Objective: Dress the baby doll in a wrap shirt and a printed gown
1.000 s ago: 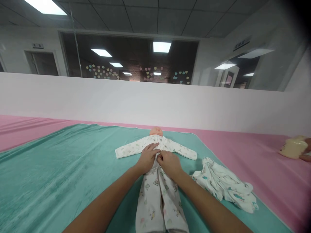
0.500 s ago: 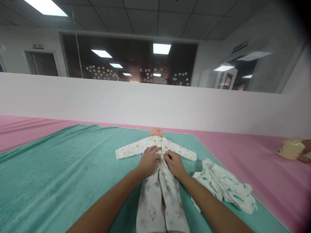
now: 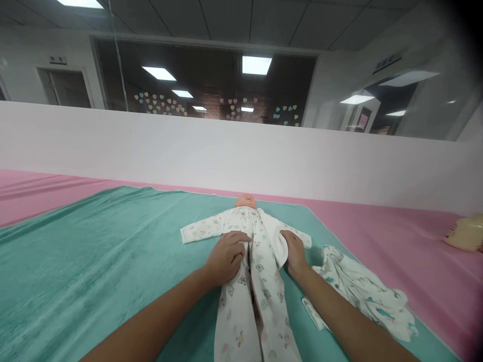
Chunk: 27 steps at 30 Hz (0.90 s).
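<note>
A baby doll [image 3: 245, 201] lies on its back on a teal blanket [image 3: 94, 261], dressed in a white printed sleepsuit [image 3: 260, 281] with arms spread. My left hand [image 3: 225, 254] lies flat on the suit's left front, fingers stretched toward the middle opening. My right hand [image 3: 293, 251] grips the suit's right front flap and holds it folded outward, showing the plain white inside. The doll's body under the suit is hidden.
A crumpled white printed garment [image 3: 362, 291] lies on the blanket just right of my right arm. A pink sheet [image 3: 377, 231] covers the surface around the blanket. A cream-coloured object [image 3: 466, 232] sits at the far right. A low white wall [image 3: 226, 151] runs behind.
My right hand moved from the suit's middle out to the right, pulling the right front flap open. My left hand stayed pressed on the left side.
</note>
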Each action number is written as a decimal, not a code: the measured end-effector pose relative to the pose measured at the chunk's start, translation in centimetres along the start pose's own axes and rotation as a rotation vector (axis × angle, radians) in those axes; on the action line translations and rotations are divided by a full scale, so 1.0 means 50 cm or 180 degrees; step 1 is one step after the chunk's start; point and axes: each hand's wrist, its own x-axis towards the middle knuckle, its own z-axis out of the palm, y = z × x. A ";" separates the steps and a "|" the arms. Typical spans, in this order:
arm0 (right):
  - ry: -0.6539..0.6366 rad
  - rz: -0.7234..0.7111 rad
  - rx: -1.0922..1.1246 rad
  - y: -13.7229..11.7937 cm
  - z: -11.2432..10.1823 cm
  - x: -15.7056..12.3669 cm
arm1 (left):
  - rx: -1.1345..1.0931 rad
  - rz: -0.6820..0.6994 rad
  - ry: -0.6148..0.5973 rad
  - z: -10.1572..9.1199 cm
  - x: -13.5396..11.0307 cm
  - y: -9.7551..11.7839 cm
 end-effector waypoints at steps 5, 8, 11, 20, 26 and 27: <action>-0.0701 -0.0105 -0.1372 0.001 -0.066 0.059 | -0.0230 -0.0747 0.0625 -0.035 0.003 -0.083; -0.0874 -0.0135 -0.2227 0.007 -0.107 0.090 | -0.0293 -0.1321 0.0893 -0.066 -0.005 -0.141; -0.0720 -0.0111 -0.2776 0.016 -0.136 0.107 | -0.0354 -0.1468 0.0794 -0.076 -0.010 -0.159; -0.0410 -0.0017 -0.4150 0.002 -0.160 0.099 | 0.0101 -0.0431 -0.0242 0.010 -0.007 -0.011; -0.0408 -0.2138 -0.3343 -0.043 -0.055 0.014 | 0.0314 -0.0791 0.0082 0.028 -0.004 -0.013; -0.0547 -0.2300 -0.2985 -0.047 -0.030 -0.008 | 0.0381 -0.0838 0.0194 0.031 -0.002 -0.015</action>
